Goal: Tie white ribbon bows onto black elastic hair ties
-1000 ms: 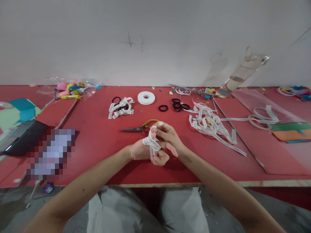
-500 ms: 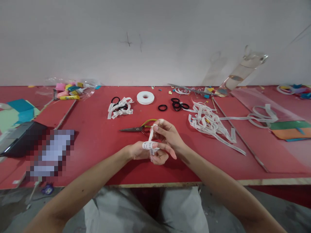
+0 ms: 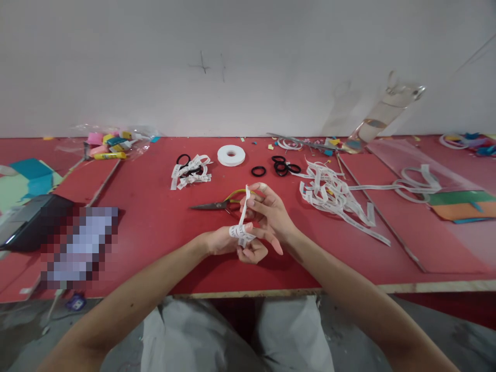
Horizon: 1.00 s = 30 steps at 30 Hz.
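A white printed ribbon (image 3: pixel 243 213) is looped around fingers of my left hand (image 3: pixel 225 241), and one end rises from the loop. My right hand (image 3: pixel 271 211) pinches that upper end between thumb and fingers, its little finger stretched out. The left fingers are curled round the lower part of the loop. Just behind my hands, scissors (image 3: pixel 211 205) with yellow handles lie on the red table, their blades pointing left. Beyond them are a white ribbon roll (image 3: pixel 231 155), a single black hair tie (image 3: pixel 258 171) and several more black hair ties (image 3: pixel 282 166).
Ribbon-tied hair ties (image 3: pixel 191 170) lie at back left. A tangled ribbon pile (image 3: pixel 333 194) spreads on the right. A water bottle (image 3: pixel 382 119) leans against the wall. On the left are a blurred-out phone (image 3: pixel 83 243), a dark case (image 3: pixel 42 219) and a bag of craft supplies (image 3: pixel 112 144).
My right hand has drawn the ribbon end slightly upward, so more of it stands above the loop. The left hand stays in nearly the same place.
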Each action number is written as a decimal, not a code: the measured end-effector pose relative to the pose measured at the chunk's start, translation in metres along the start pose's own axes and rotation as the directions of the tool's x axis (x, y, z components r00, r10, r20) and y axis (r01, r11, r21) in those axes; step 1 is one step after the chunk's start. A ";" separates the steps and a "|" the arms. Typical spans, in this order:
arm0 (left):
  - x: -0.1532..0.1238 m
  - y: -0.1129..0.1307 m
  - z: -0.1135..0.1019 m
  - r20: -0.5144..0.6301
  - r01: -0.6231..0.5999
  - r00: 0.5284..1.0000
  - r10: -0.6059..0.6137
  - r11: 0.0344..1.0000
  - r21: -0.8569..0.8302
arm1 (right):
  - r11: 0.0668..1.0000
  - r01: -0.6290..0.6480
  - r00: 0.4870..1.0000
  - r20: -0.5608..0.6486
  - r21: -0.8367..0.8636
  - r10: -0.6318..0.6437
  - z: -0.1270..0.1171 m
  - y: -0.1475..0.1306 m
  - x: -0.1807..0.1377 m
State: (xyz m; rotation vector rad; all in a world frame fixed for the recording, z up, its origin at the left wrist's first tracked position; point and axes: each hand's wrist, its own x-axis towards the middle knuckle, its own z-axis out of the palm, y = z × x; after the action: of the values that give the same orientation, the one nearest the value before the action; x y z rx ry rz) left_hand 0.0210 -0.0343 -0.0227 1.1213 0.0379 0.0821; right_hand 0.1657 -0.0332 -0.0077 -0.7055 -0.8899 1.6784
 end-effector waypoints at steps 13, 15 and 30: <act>0.002 0.003 0.001 -0.050 -0.018 0.999 0.014 0.997 -0.070 | 0.987 0.066 0.993 -0.088 -0.145 -0.079 -0.004 0.008 0.003; 0.002 0.003 -0.001 -0.041 -0.011 0.999 0.008 0.997 -0.077 | 0.985 0.069 0.994 -0.070 -0.156 -0.081 -0.004 0.008 0.004; -0.005 0.007 -0.002 -0.130 0.060 0.991 -0.042 0.989 0.135 | 0.969 0.088 0.994 -0.039 -0.232 -0.100 -0.014 0.009 0.009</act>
State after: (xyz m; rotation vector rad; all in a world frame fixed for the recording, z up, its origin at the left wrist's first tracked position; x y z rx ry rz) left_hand 0.0157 -0.0295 -0.0173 1.2522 0.1883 0.1065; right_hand 0.1698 -0.0229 -0.0226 -0.8447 -1.0764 1.4811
